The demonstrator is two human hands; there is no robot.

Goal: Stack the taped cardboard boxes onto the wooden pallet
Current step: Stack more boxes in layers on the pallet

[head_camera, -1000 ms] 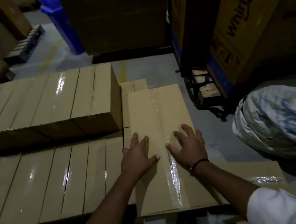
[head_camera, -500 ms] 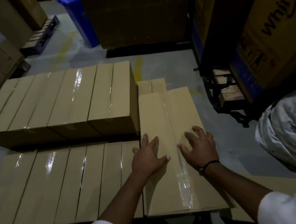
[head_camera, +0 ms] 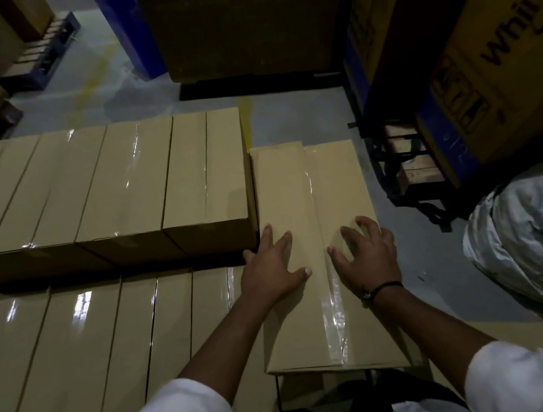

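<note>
Both hands rest flat on a taped box, which sits farther forward than a second ago.

Head view: the left hand [head_camera: 271, 268] lies flat with straight fingers and the right hand [head_camera: 367, 259] is spread, fingers slightly arched, on the taped box [head_camera: 281, 187] at centre; neither grips it. Its left side touches the raised row of boxes [head_camera: 98, 183] at 10 o'clock. The box beneath [head_camera: 308, 387] stuck out more at the far end before. A lower row of boxes [head_camera: 75, 352] lies at 8 o'clock, a white sack [head_camera: 537, 240] at 3 o'clock.
</note>
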